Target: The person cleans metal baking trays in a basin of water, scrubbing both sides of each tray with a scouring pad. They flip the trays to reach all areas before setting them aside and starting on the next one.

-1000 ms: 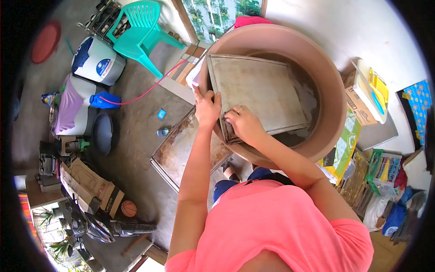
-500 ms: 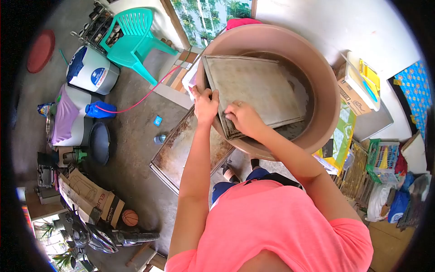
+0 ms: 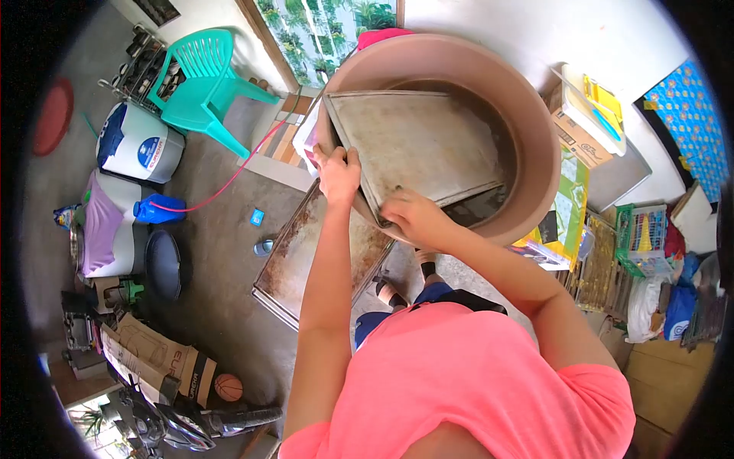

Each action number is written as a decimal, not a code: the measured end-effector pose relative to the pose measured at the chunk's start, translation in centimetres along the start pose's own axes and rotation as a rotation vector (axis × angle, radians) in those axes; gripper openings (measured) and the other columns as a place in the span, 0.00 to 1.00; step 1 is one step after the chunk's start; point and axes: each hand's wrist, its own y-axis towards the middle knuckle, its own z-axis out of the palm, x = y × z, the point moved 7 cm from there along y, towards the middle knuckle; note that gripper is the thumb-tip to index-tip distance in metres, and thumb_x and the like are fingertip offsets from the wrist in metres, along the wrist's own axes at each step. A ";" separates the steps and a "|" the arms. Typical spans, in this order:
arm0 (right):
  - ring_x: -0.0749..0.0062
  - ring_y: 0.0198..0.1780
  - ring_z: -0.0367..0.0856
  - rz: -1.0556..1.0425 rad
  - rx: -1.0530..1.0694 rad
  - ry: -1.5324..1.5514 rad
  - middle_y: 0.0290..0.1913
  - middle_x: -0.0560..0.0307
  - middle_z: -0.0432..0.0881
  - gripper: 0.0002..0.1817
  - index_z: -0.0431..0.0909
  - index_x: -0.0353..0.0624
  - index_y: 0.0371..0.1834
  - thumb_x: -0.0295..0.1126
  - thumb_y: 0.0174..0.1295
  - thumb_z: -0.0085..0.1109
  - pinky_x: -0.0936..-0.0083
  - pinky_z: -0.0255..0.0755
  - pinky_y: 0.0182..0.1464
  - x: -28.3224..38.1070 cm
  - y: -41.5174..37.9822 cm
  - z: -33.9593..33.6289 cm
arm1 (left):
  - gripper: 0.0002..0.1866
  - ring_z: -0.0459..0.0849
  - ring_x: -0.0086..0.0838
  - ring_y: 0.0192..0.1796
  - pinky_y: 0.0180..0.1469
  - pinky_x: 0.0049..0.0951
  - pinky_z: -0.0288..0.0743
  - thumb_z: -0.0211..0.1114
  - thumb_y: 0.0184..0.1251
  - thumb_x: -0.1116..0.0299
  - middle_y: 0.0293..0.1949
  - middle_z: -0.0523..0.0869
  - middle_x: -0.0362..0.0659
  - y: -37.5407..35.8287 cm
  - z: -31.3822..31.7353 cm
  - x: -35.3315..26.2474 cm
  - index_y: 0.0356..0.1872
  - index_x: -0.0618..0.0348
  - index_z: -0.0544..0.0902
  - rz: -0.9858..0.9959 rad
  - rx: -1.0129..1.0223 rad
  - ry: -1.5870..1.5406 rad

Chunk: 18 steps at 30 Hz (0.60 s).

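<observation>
A flat metal baking tray (image 3: 420, 145) with a raised rim leans tilted inside a large brown plastic basin (image 3: 531, 183). Dark water (image 3: 501, 134) shows in the basin beyond the tray. My left hand (image 3: 339, 174) grips the tray's left edge, close to the basin's rim. Fingers curled, my right hand (image 3: 413, 218) presses at the tray's near lower corner; what it holds, if anything, is hidden beneath the fingers. Below my left forearm, more stained trays (image 3: 306, 249) lie stacked on the floor.
A green plastic chair (image 3: 206, 88) stands at the upper left. Near it are white washing machines (image 3: 141, 145), a blue container (image 3: 159, 209) with a pink hose (image 3: 229, 187), and a black basin (image 3: 164, 264). Cartons (image 3: 577, 138) and a green crate (image 3: 638, 237) stand on the right.
My right hand has shifted slightly along the tray's near edge toward the corner, its fingers still curled. My left hand keeps its place on the tray. The camera view has turned a little.
</observation>
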 end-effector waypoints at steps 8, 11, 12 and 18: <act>0.48 0.42 0.77 0.206 0.028 -0.112 0.34 0.45 0.80 0.03 0.79 0.40 0.30 0.23 0.53 0.57 0.60 0.71 0.47 -6.6 -4.1 -3.5 | 0.17 0.70 0.55 0.64 0.57 0.49 0.71 0.57 0.64 0.52 0.71 0.56 0.64 -0.1 0.1 -0.2 0.40 0.54 0.83 0.007 -0.006 0.021; 0.48 0.46 0.76 0.055 0.042 -0.053 0.35 0.47 0.79 0.04 0.76 0.41 0.32 0.23 0.53 0.56 0.61 0.71 0.50 0.1 -1.3 -0.9 | 0.17 0.70 0.55 0.64 0.56 0.49 0.71 0.56 0.64 0.52 0.71 0.56 0.63 0.4 0.7 0.5 0.39 0.54 0.83 0.036 -0.017 0.010; 0.49 0.45 0.76 0.049 0.034 -0.045 0.36 0.48 0.79 0.04 0.77 0.41 0.32 0.24 0.54 0.57 0.61 0.71 0.49 0.8 -1.3 -1.1 | 0.17 0.70 0.55 0.64 0.56 0.49 0.71 0.56 0.64 0.52 0.71 0.55 0.63 0.4 0.7 0.6 0.39 0.54 0.83 0.040 -0.008 0.014; 0.49 0.47 0.80 0.402 0.190 -0.245 0.37 0.46 0.81 0.07 0.80 0.42 0.36 0.25 0.54 0.57 0.58 0.74 0.47 -9.6 -5.3 -4.2 | 0.19 0.62 0.58 0.68 0.63 0.46 0.64 0.59 0.63 0.51 0.69 0.56 0.68 -0.4 -0.3 -0.6 0.35 0.59 0.83 -0.007 0.031 -0.042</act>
